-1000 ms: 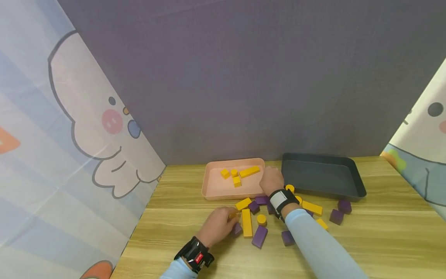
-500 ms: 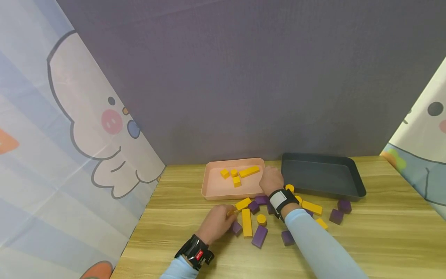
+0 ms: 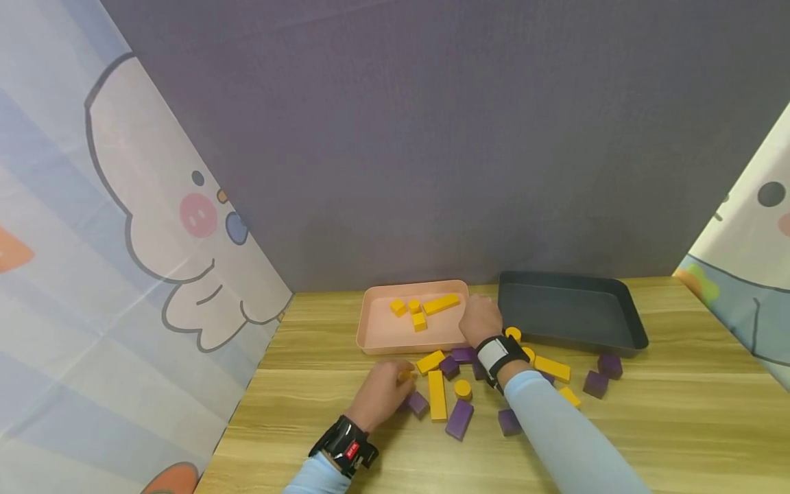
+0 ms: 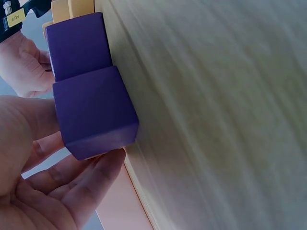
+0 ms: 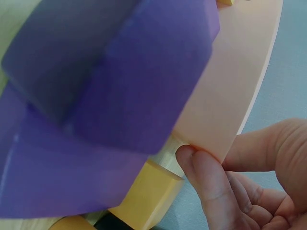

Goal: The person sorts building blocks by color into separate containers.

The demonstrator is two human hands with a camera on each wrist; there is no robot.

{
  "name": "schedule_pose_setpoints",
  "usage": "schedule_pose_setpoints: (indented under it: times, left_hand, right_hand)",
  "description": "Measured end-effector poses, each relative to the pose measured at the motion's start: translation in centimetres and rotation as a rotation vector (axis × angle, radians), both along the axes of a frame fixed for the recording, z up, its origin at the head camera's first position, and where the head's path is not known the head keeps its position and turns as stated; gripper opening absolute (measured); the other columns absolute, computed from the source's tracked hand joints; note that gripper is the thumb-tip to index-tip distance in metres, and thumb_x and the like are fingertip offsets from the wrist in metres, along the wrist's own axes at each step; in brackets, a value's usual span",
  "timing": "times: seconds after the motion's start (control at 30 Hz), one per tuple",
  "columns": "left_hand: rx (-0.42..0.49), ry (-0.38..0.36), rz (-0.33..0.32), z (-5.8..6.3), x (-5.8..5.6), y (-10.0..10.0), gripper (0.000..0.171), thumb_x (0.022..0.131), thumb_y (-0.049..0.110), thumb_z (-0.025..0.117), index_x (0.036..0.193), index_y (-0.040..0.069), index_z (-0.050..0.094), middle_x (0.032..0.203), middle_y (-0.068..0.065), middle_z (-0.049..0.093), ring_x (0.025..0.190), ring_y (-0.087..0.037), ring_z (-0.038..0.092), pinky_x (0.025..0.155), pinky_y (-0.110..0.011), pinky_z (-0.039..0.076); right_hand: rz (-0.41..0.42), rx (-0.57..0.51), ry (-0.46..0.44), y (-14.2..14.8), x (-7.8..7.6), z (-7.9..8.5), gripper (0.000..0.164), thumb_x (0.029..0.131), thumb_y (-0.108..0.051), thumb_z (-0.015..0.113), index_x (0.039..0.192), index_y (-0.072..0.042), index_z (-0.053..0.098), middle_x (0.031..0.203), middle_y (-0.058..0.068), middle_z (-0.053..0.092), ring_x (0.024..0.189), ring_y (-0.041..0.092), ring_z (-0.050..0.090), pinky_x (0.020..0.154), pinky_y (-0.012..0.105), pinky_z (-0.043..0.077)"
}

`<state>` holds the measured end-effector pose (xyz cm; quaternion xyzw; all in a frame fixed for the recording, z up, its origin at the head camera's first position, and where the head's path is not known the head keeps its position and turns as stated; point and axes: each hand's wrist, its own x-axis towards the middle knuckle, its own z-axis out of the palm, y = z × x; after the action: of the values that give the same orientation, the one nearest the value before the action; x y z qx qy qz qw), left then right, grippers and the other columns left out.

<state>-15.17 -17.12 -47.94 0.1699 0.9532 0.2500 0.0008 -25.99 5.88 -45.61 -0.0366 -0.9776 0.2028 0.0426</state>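
My left hand (image 3: 380,392) is low over the table, pinching a small yellow block (image 3: 404,376) between thumb and fingers; its full shape is hidden. Close by that hand lies a purple cube (image 3: 417,405). In the left wrist view two purple blocks (image 4: 96,110) stand in front of my left fingers and cover most of what they hold. My right hand (image 3: 481,320) is at the right end of the pink tray (image 3: 382,341). Seen from the right wrist, its thumb and fingers (image 5: 208,177) pinch the tray's corner. Several yellow pieces (image 3: 419,322) lie in that tray.
A dark grey tray (image 3: 570,312) stands to the right. Between and in front of the trays lie loose pieces, among them a long yellow block (image 3: 437,396), a yellow cylinder (image 3: 463,390), a purple block (image 3: 459,420) and purple cubes (image 3: 596,384). A grey wall (image 3: 432,171) rises behind.
My left hand has drawn slightly back and left with the yellow block, leaving the purple cube more exposed. My right hand stays at the pink tray.
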Motion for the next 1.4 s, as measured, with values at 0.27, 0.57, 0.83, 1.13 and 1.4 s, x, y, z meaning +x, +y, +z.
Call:
schedule_pose_setpoints:
  times: [0.27,0.57,0.83,1.13,1.4]
  left_hand:
    - [-0.002,0.028,0.002,0.9,-0.1,-0.1,0.022,0.093,0.013,0.074,0.114,0.007,0.077,0.1,-0.002,0.077,0.069,-0.003,0.052,0.061,-0.019,0.045]
    - [0.062,0.093,-0.024,3.5,-0.8,0.0,0.018,0.094,0.009,0.073,0.111,0.008,0.077,0.106,-0.001,0.076,0.091,-0.013,0.063,0.082,-0.031,0.056]
    - [0.1,0.226,-0.016,5.4,-2.2,1.1,0.02,0.095,0.012,0.075,0.114,0.008,0.077,0.111,-0.006,0.078,0.095,-0.017,0.07,0.083,-0.032,0.06]
    - [0.151,0.318,-0.026,6.6,-4.7,2.9,0.02,0.095,0.011,0.075,0.114,0.006,0.077,0.114,-0.007,0.078,0.102,-0.023,0.074,0.083,-0.032,0.062]
    - [0.178,0.362,0.024,6.2,-7.5,4.5,0.02,0.094,0.011,0.074,0.113,0.007,0.077,0.113,-0.007,0.078,0.099,-0.021,0.073,0.084,-0.032,0.062]
  right_hand:
    - [-0.009,-0.015,-0.01,0.0,0.1,0.1,0.031,0.085,-0.008,0.073,0.11,0.01,0.071,0.095,0.023,0.075,0.079,0.032,0.072,0.077,0.047,0.065]
    - [-0.023,-0.034,-0.042,0.0,0.0,0.2,0.033,0.085,-0.008,0.075,0.112,0.01,0.071,0.095,0.022,0.075,0.074,0.027,0.067,0.078,0.046,0.065]
    - [-0.033,-0.044,-0.073,0.0,-0.1,0.0,0.034,0.086,-0.008,0.076,0.114,0.01,0.069,0.096,0.022,0.074,0.075,0.027,0.066,0.081,0.046,0.065]
    - [-0.026,-0.038,-0.079,-0.1,-0.2,0.0,0.036,0.084,-0.009,0.077,0.114,0.01,0.071,0.098,0.022,0.076,0.076,0.028,0.069,0.079,0.047,0.065]
    - [-0.017,-0.03,-0.06,-0.1,-0.3,0.0,0.04,0.083,-0.009,0.077,0.117,0.011,0.07,0.102,0.024,0.077,0.082,0.033,0.074,0.079,0.049,0.064]
